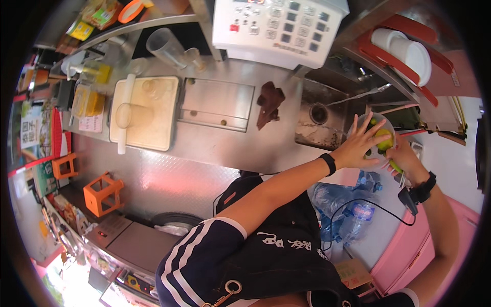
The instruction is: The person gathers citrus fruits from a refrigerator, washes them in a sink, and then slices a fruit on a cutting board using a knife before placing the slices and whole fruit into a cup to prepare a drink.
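At the right end of the counter I see a clear plastic container (378,163) with small green fruits and a larger yellow-green citrus fruit (384,139) in it. Across its mouth lies my left hand (362,140), fingers spread apart. Gripping the container's right side is my right hand (407,159), its thumb near the rim. A slim green piece (396,166) shows at these fingers; whether it is inside the container or held is unclear. Just left of the hands is a steel sink (318,132) with a round drain; a metal tap (370,92) reaches over it.
A crumpled brown cloth (269,101) lies left of the sink. Farther left is a cutting board (165,130) bearing a clear cup and a white roller-like tube. A white keypad machine (282,28) overhangs the counter. Plastic bottles (355,226) stand below; orange stools (101,195) occupy the floor.
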